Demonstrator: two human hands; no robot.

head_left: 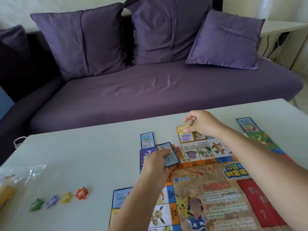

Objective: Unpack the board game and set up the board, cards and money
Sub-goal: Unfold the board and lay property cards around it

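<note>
Game board (208, 189) lies flat on the white bench (83, 155), right of centre. Left hand (160, 162) grips a small stack of blue-bordered cards (168, 154) over the board's far left corner. Right hand (201, 124), fingers loosely curled, touches its thumb to a yellow-bordered card (184, 133) lying at the board's far edge; whether it pinches the card cannot be told. Four star-shaped tokens (66, 197) stand in a row at left.

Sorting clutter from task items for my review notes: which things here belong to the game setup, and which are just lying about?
Belong: game board; blue cards held by left hand; yellow card at right hand; laid blue card; star tokens; plastic bag.
Lying about: sofa; cushions; side table.
</note>
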